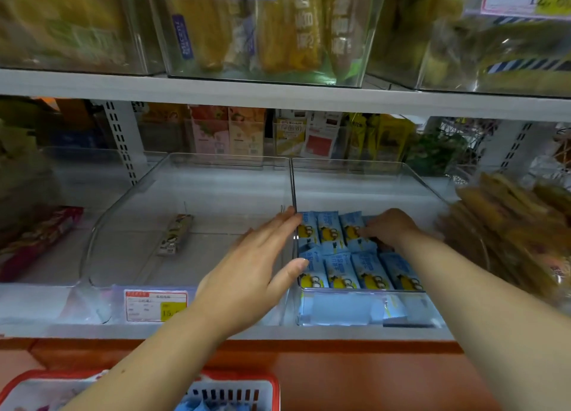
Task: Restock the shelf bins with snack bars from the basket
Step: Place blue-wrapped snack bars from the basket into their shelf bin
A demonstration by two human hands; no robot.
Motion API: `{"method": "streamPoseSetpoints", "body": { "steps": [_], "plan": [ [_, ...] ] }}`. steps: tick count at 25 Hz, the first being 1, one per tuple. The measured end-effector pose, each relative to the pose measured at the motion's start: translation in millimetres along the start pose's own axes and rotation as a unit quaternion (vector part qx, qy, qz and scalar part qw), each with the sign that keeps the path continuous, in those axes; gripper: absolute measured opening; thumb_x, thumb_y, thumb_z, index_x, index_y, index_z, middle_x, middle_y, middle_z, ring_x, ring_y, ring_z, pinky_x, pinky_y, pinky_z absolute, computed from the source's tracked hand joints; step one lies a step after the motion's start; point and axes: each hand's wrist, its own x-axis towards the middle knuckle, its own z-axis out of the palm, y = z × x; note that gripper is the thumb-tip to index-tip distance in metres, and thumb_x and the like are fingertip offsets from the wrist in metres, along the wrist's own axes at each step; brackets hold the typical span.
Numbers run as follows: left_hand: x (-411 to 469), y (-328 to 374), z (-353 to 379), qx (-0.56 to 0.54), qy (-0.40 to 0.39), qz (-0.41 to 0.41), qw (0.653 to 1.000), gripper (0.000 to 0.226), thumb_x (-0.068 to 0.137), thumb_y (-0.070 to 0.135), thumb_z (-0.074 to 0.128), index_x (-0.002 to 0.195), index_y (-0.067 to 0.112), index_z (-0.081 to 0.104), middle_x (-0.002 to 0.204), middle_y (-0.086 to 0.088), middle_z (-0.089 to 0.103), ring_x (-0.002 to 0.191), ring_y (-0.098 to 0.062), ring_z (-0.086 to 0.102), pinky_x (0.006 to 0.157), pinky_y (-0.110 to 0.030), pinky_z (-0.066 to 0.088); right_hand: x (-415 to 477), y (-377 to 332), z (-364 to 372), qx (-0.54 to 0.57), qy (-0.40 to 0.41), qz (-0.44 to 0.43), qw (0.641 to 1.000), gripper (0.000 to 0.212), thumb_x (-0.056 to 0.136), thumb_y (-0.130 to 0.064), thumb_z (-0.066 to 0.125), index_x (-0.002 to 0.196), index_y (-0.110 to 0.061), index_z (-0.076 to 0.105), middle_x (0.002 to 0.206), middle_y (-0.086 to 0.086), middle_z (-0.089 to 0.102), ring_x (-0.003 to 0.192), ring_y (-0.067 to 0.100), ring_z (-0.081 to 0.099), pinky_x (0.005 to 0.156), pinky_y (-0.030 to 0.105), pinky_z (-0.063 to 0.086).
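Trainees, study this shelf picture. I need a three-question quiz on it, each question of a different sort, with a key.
1. True or false: the left bin holds a single snack bar.
2. Multiple choice: the blue snack bars lie in A) the left bin, B) the right bin, C) a bin on the top shelf.
3. Fill in: the right hand reaches to the ___ row of blue snack bars.

Key: 1 true; 2 B; 3 back.
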Motion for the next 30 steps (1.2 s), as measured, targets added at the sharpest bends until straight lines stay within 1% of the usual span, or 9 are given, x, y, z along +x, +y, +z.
{"method": "streamPoseSetpoints", "body": {
  "steps": [2,5,10,12,15,18,22,26,30],
  "plan": [
    [2.0,1.5,-1.2,-0.020,-0.003,-0.002,1.000,0.065,0.093,0.067,0.026,0.150,0.044,0.006,0.150,0.033,-0.003,0.136,0.016,-0.001,0.113,-0.017,0.010,-6.7,-2.4,-3.4,-0.032,0.027,-0.014,0.999,0.038,0.083,-0.028,0.073,0.103,0.004,0.067,0.107,0.014,0.067,0.101,0.028,0.063,0.075,0.028,0.047],
    [1.3,12.4,-14.4,-0.062,0.007,-0.021,0.998,0.063,0.095,0.055,0.041,0.151,0.038,0.017,0.153,0.025,0.010,0.141,0.010,0.006,0.116,-0.016,0.010,-39.9,-7.7,-14.7,0.035,0.124,-0.076,0.989,0.037,0.091,-0.029,0.063,0.124,-0.011,0.062,0.126,0.010,0.061,0.112,0.026,0.058,0.089,0.030,0.046],
    [-66.3,13.1,-61.1,-0.036,0.136,-0.003,0.990,0.045,0.094,0.042,0.047,0.138,0.030,0.047,0.131,0.023,0.047,0.125,0.009,0.038,0.105,-0.005,0.022,-160.2,-19.3,-1.3,0.264,0.182,-0.290,0.902,0.012,0.093,-0.035,0.054,0.102,-0.038,0.062,0.085,-0.011,0.068,0.080,0.004,0.063,0.067,0.024,0.051],
    [-117.9,-0.7,-70.8,-0.049,0.092,-0.061,0.993,0.039,0.092,0.038,0.052,0.130,0.029,0.055,0.122,0.022,0.054,0.113,0.008,0.047,0.096,-0.003,0.029,-203.2,-16.0,23.8,0.280,0.134,-0.330,0.892,0.015,0.092,-0.038,0.052,0.103,-0.041,0.061,0.085,-0.011,0.067,0.076,0.002,0.063,0.064,0.020,0.051],
    [-197.7,-36.1,-70.4,-0.055,-0.067,-0.222,0.971,0.036,0.092,0.030,0.060,0.127,0.030,0.058,0.122,0.016,0.059,0.104,0.005,0.053,0.088,-0.002,0.033,-242.1,-8.5,84.1,0.243,0.005,-0.286,0.927,0.016,0.094,-0.027,0.055,0.101,-0.039,0.062,0.083,-0.005,0.068,0.072,0.006,0.062,0.065,0.028,0.051],
    [-253.2,-67.6,-56.7,-0.031,-0.198,-0.315,0.928,0.041,0.093,0.031,0.059,0.133,0.025,0.054,0.132,0.005,0.058,0.108,-0.007,0.058,0.096,-0.023,0.043,-262.2,3.1,146.6,0.181,-0.152,-0.169,0.957,0.016,0.095,-0.016,0.056,0.102,-0.028,0.065,0.086,0.000,0.069,0.066,0.007,0.061,0.062,0.028,0.051],
    [-289.8,-83.4,-30.8,-0.019,-0.224,-0.336,0.915,0.049,0.091,0.032,0.062,0.137,0.023,0.050,0.137,0.002,0.053,0.119,-0.014,0.052,0.100,-0.025,0.037,-278.8,10.8,194.4,0.119,-0.280,-0.071,0.950,0.013,0.097,-0.020,0.052,0.106,-0.021,0.062,0.090,0.003,0.068,0.068,0.013,0.063,0.062,0.029,0.049],
    [-311.3,-93.4,-7.1,0.094,-0.241,-0.312,0.914,0.056,0.088,0.038,0.062,0.141,0.032,0.044,0.142,0.001,0.039,0.129,-0.021,0.037,0.104,-0.037,0.039,-289.5,-4.1,206.8,0.085,-0.304,-0.121,0.941,0.013,0.096,-0.025,0.052,0.104,-0.032,0.060,0.093,0.002,0.069,0.077,0.016,0.068,0.067,0.031,0.052],
    [-312.8,-99.7,4.9,0.150,-0.213,-0.287,0.922,0.049,0.090,0.041,0.059,0.137,0.042,0.046,0.146,0.000,0.035,0.128,-0.023,0.035,0.100,-0.037,0.040,-290.7,-11.5,210.5,0.074,-0.314,-0.132,0.938,0.014,0.096,-0.025,0.052,0.103,-0.036,0.058,0.095,0.001,0.069,0.081,0.014,0.068,0.074,0.036,0.055]
  ]
}}
